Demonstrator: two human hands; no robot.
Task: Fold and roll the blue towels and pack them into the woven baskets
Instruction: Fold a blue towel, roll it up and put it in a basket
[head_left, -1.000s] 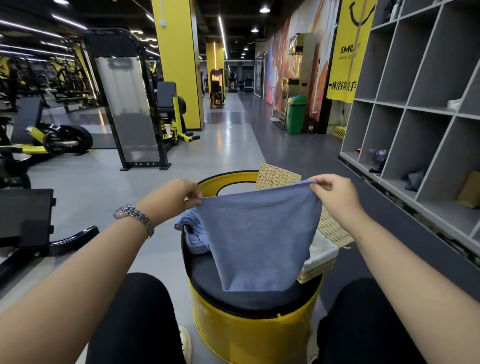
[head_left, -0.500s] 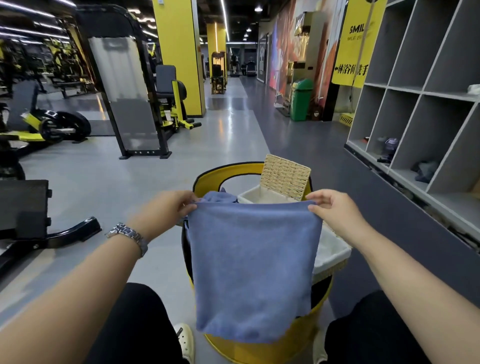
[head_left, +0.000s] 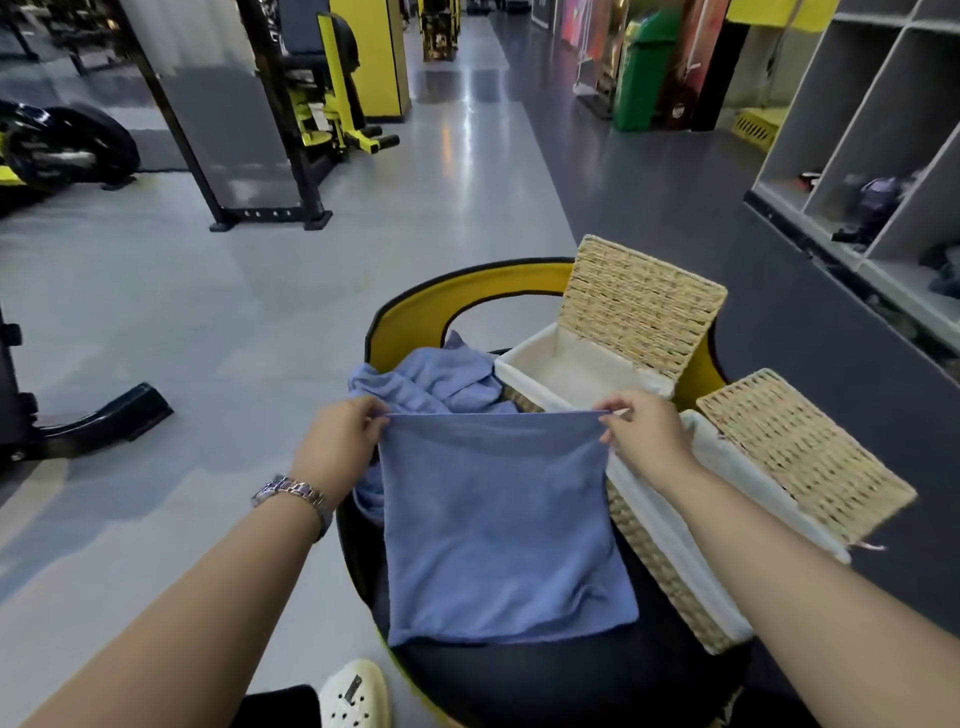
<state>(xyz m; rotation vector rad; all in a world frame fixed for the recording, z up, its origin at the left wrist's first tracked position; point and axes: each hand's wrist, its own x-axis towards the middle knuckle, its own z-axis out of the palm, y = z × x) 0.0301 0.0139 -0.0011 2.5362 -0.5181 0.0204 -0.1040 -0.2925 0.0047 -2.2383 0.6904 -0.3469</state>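
Head view, looking down past both forearms: a flat, folded blue terry towel (head_left: 498, 525) is stretched between the two hands over the black padded top of a round yellow drum stool (head_left: 519, 675). The left hand (head_left: 337, 441) pinches the towel's far left corner between thumb and curled fingers, and the right hand (head_left: 641, 434) pinches the far right corner the same way, so the far edge runs taut and straight from one hand to the other. From that edge the cloth slopes toward the person and its near edge rests on the black cushion. A silver metal wristwatch (head_left: 293, 493) sits on the left wrist.

Just beyond the left hand lies a crumpled heap of blue towels (head_left: 436, 376) on the stool, partly hidden by the held towel. To the right of the held towel stand two woven straw baskets with white cloth liners. The farther basket (head_left: 582, 364) lies behind the right hand with its woven lid (head_left: 641, 304) standing open. The nearer basket (head_left: 670, 561) runs along the towel's right side under the right forearm, its lid (head_left: 800, 452) tipped open to the right.

A white perforated clog (head_left: 353, 693) shows at the bottom edge beside the stool. Grey cubby shelves (head_left: 857, 130) line the right wall.
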